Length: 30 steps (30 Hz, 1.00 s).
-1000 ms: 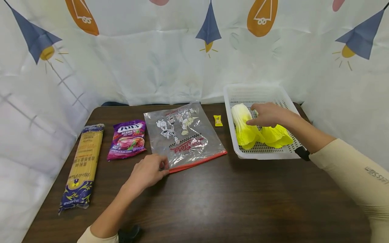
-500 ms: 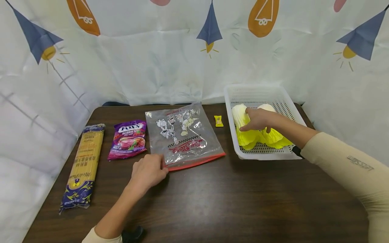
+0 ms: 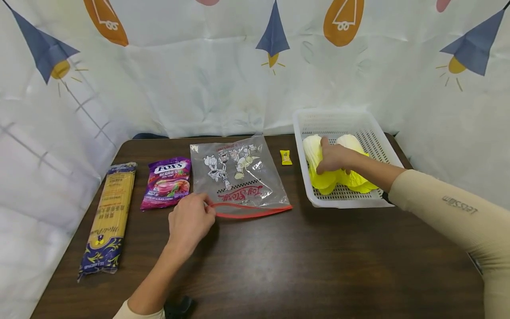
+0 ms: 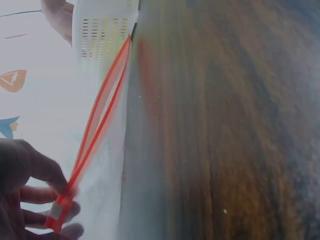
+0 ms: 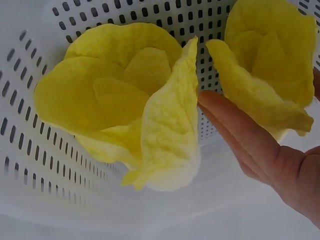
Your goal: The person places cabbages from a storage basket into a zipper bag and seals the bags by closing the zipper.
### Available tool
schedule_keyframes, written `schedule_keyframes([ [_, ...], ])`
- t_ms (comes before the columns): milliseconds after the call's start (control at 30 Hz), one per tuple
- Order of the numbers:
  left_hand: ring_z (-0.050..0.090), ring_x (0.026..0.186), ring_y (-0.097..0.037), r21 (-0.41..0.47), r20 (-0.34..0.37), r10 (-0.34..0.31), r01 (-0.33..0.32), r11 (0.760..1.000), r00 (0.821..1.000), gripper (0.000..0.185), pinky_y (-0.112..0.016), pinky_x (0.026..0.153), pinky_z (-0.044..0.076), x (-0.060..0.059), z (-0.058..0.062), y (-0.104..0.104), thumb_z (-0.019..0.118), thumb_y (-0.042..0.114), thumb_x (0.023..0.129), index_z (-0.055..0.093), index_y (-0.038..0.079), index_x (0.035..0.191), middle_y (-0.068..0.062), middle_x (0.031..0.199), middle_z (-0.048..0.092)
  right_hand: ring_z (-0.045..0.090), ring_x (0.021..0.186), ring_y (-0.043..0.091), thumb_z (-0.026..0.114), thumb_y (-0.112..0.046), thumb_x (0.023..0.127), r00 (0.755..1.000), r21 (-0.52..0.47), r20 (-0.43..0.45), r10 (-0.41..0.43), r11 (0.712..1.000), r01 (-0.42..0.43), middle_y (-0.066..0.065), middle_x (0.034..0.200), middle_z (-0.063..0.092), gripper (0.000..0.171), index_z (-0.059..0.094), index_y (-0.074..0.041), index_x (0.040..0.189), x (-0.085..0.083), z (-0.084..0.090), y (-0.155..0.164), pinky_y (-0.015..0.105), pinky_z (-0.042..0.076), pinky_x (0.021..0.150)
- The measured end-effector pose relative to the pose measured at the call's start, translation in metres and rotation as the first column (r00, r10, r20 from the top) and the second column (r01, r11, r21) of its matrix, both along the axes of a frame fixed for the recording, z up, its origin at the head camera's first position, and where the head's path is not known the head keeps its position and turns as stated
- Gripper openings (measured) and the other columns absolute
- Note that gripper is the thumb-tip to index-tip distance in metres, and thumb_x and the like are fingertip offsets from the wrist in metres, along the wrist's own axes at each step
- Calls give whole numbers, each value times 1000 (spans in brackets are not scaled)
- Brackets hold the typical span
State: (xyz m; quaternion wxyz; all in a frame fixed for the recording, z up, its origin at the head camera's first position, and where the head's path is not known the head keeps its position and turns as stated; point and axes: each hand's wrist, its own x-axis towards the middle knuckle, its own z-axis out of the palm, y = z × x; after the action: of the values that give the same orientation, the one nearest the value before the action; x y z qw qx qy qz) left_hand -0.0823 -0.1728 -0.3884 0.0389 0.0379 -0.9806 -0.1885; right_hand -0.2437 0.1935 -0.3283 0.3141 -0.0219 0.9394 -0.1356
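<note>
A clear printed zip bag [image 3: 239, 177] lies flat on the dark table, its red zip edge [image 3: 255, 212] toward me. My left hand [image 3: 191, 219] pinches the zip's left corner and lifts one lip, so the two red strips [image 4: 100, 120] stand parted. In the white perforated basket [image 3: 342, 204] at the right lie two yellow-white cabbages. My right hand [image 3: 332, 156] reaches in between them, its fingers curled on the left cabbage [image 3: 314, 150]. The right wrist view shows that cabbage [image 5: 115, 95], a finger [image 5: 240, 135] beside it, and the other cabbage [image 5: 270, 60] behind.
A purple Fox's candy bag [image 3: 167, 182] and a long spaghetti packet [image 3: 109, 217] lie left of the zip bag. A small yellow wrapped sweet [image 3: 285, 157] sits between bag and basket. A printed white cloth backs the table [image 3: 299, 266].
My left hand has pulled the zip's upper lip up, opening the bag's mouth. My right hand has slid left and back across the cabbages onto the left one.
</note>
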Motion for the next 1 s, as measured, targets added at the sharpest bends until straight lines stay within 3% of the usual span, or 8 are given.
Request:
schedule_keyframes([
  [133,63,76,-33,7,-78,45,-44,999,996,8,-55,55,51,3,3,2,64,16,85,72,14,85,-6,80,63,58,113,44,71,-23,88,999,-30,-6,-43,999,43,32,129,49,101,1,-8,158,0,2,3,66,57,91],
  [400,59,77,-34,55,-193,90,-81,995,977,9,-54,53,49,4,8,6,63,14,89,71,11,91,-9,85,59,54,108,40,69,-26,89,996,-106,-74,-56,993,48,31,128,52,87,15,-10,156,2,8,6,47,52,90],
  [633,60,81,-35,112,-323,125,-94,989,938,6,-54,59,51,1,11,11,66,13,88,71,11,90,-10,86,62,51,116,41,66,-23,91,994,-180,-105,-43,983,24,32,140,49,82,21,-5,157,0,12,14,53,49,98],
  [800,58,74,-33,139,-415,145,-95,986,898,6,-51,59,49,-2,17,15,68,15,88,71,10,90,-10,85,62,49,126,45,65,-23,93,994,-224,-94,-55,974,33,33,149,43,80,22,-4,157,0,16,23,63,44,109],
  [1000,57,70,-31,170,-488,178,-107,980,854,7,-49,58,48,-3,25,16,70,16,87,72,10,90,-10,85,62,43,136,50,63,-22,95,994,-302,-76,-79,952,53,34,157,35,77,22,-5,158,1,28,32,67,39,113],
])
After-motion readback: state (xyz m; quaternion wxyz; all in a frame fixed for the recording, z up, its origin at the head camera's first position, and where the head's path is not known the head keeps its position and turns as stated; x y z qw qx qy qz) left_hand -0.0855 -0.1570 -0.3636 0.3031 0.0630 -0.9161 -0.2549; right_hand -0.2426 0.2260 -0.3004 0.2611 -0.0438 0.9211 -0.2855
